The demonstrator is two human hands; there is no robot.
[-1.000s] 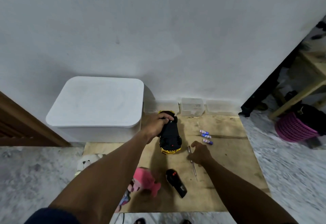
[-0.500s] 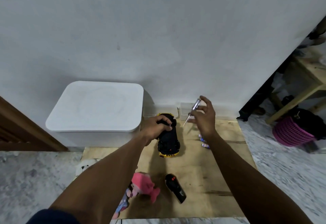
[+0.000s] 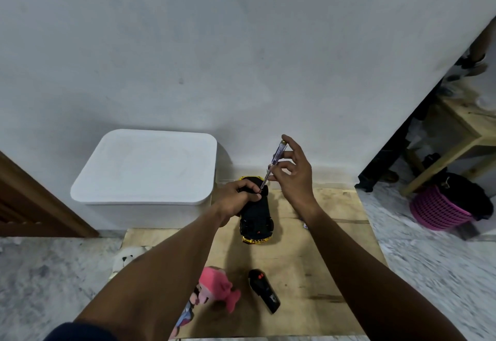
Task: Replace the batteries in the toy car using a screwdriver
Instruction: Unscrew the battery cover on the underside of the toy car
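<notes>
Toy car (image 3: 256,218) on board (image 3: 335,246), bin (image 3: 145,168) left.

Pretty dim, flat indoor light, soft shadows on the wooden board (image 3: 308,273), edges fisheye-warped and kinda smeary.

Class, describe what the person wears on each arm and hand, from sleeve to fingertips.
Both forearms are bare. A dark navy sleeve shows only at the left upper arm. Left hand and right hand wear no gloves; no watch, ring or bracelet shows.
</notes>
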